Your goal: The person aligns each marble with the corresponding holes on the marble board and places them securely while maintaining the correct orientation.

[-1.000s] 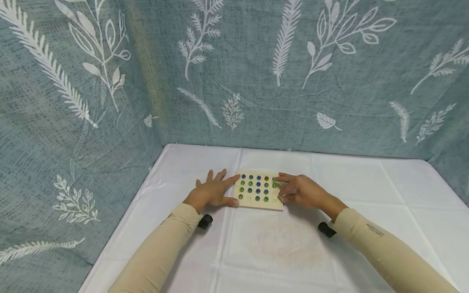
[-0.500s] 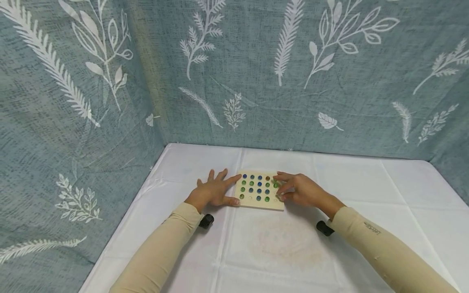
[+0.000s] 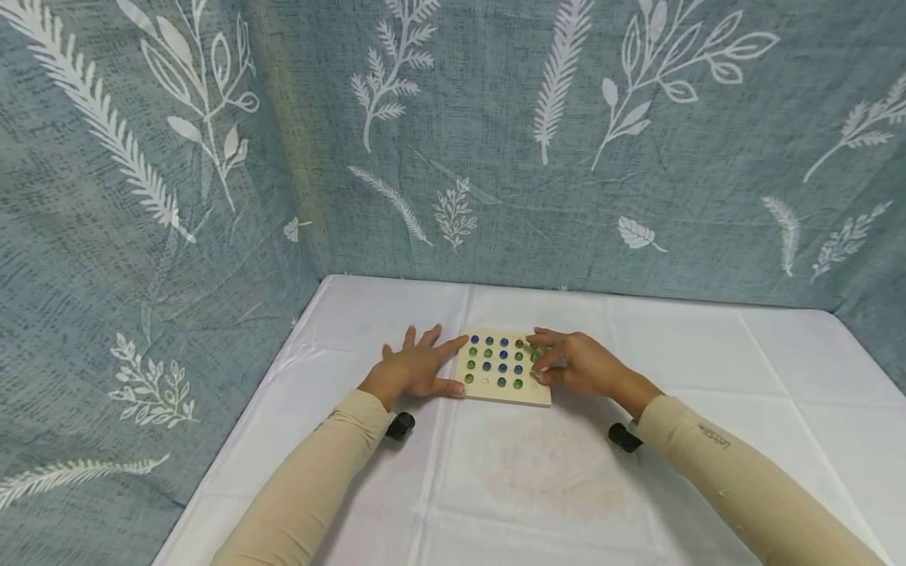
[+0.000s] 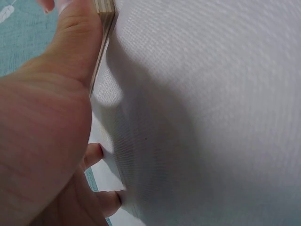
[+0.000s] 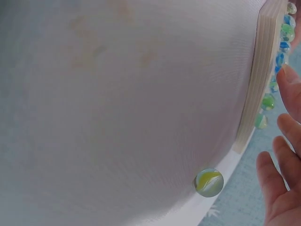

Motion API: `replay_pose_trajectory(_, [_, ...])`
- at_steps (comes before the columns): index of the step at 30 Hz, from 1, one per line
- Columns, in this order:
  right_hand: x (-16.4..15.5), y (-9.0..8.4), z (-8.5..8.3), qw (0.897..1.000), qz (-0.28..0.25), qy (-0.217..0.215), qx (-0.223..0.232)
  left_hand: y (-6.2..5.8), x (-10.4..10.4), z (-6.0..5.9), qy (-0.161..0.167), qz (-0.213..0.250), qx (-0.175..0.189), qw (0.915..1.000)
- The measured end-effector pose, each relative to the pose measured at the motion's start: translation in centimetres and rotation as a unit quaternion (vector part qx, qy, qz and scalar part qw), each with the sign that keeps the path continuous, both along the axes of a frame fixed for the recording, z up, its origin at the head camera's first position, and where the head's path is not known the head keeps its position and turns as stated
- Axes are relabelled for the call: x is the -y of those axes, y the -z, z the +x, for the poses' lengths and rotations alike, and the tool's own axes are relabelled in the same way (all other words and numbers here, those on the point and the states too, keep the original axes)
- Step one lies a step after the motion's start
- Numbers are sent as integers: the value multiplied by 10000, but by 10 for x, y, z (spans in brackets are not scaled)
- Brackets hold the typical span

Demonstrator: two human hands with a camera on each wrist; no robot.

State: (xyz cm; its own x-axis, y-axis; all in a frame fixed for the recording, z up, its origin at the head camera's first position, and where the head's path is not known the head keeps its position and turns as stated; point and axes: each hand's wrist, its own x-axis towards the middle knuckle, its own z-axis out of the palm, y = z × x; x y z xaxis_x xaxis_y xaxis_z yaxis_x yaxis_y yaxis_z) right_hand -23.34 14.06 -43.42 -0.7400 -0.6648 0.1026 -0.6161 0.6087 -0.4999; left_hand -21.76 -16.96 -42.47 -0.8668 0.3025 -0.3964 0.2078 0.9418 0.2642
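A pale wooden board (image 3: 508, 395) lies on the table, most of its holes filled with blue, green and amber glass marbles (image 3: 503, 354). My left hand (image 3: 410, 368) spreads its straight fingers beside the board's left edge. Its thumb (image 4: 77, 42) rests on the near left corner, its index fingertip on the far one. Over the right edge reaches my right hand (image 3: 583, 365), its thumb (image 5: 290, 92) and a finger bent together around what looks like a small clear marble (image 3: 535, 376), mostly covered. Index finger extended, it hovers above the far right holes.
One loose clear marble with a yellow swirl (image 5: 209, 182) sits on the white tablecloth by the board's right side; in the head view my right hand hides it. A blue-green leaf-patterned curtain (image 3: 495, 157) hangs behind and at the left.
My right hand has shifted slightly left over the board, its thumb and finger now over the right-hand column of holes. The left hand keeps its place on the board.
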Motion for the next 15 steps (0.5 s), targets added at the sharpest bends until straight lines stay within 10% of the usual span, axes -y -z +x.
replay_pose_trajectory(15, [5, -2, -3, 10000, 30, 20, -18, 1, -2, 0, -41, -16, -23, 10000])
